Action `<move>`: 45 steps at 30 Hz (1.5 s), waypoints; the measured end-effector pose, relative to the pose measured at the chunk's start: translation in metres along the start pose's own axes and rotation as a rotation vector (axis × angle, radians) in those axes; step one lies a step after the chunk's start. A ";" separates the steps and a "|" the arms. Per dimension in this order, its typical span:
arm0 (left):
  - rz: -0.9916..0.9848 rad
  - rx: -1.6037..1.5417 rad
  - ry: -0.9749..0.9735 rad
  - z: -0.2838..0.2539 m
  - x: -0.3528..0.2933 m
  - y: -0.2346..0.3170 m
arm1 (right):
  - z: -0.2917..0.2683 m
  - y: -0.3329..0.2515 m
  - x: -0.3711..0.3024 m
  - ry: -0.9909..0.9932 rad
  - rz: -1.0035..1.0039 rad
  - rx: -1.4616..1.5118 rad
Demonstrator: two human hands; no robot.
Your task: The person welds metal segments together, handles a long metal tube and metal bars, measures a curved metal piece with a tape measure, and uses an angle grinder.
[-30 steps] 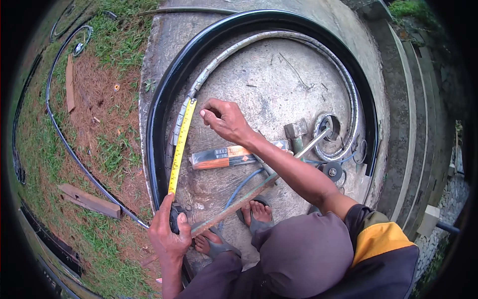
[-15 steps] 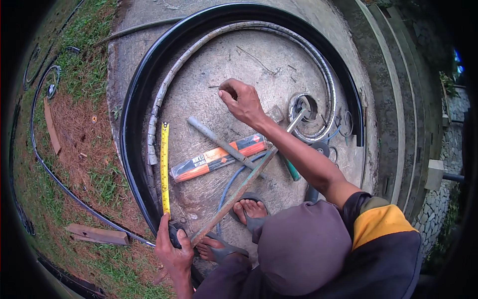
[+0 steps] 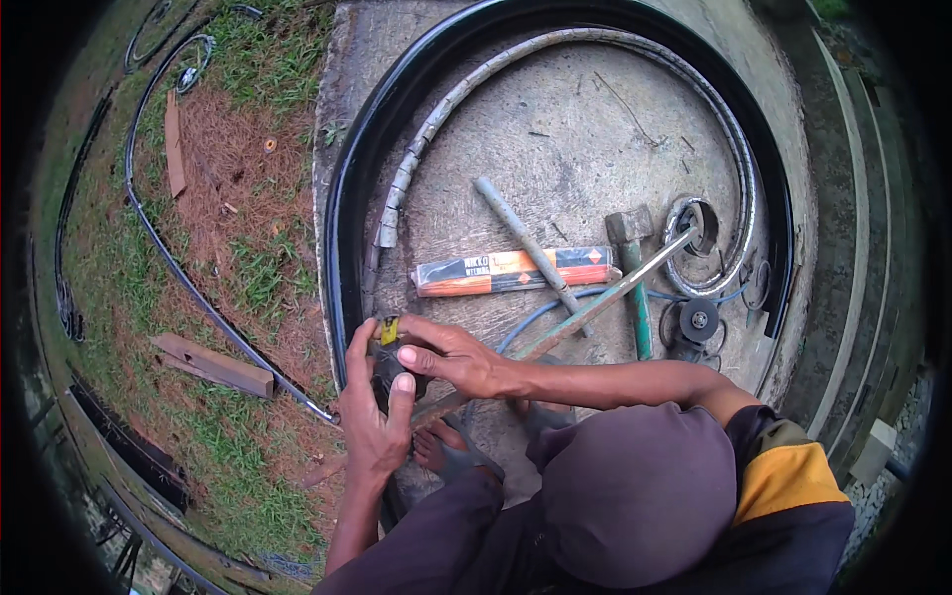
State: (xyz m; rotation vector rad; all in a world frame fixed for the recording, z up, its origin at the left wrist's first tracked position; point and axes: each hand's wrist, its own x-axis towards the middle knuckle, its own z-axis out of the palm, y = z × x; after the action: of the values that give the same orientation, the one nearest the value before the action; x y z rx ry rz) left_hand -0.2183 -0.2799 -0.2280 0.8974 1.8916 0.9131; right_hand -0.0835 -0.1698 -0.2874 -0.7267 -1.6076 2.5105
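My left hand (image 3: pixel 374 421) grips a dark tape measure case (image 3: pixel 388 365) with a short yellow stub of blade showing at its top. My right hand (image 3: pixel 448 355) rests on the same case, fingers pinching near the yellow tip. Both hands sit over the thick black pipe (image 3: pixel 342 198) that curves around the round concrete slab (image 3: pixel 585 129). A grey wrapped hose (image 3: pixel 416 159) runs just inside the pipe.
On the slab lie an orange and black box (image 3: pixel 516 270), a grey rod (image 3: pixel 526 243), a hammer (image 3: pixel 635 278), a long metal bar (image 3: pixel 615 293), a blue cable (image 3: pixel 540 312) and an angle grinder (image 3: pixel 699 322). My sandalled feet (image 3: pixel 446 451) are below. Grass, thin black hoses (image 3: pixel 169 248) and a wooden plank (image 3: pixel 213 365) lie left.
The yellow tape, stretched along the pipe before, has drawn back into its case. My right hand came back from the slab's middle to the case in my left hand.
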 end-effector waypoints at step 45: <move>-0.288 0.676 0.072 0.008 -0.001 0.007 | -0.153 -0.078 0.144 0.229 -0.756 -1.851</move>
State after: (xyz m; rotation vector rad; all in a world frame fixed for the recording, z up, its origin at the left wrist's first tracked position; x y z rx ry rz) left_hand -0.2093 -0.2751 -0.2250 0.9366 2.3628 0.1178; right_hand -0.1601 0.0380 -0.3212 -0.1949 -2.8430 -0.0109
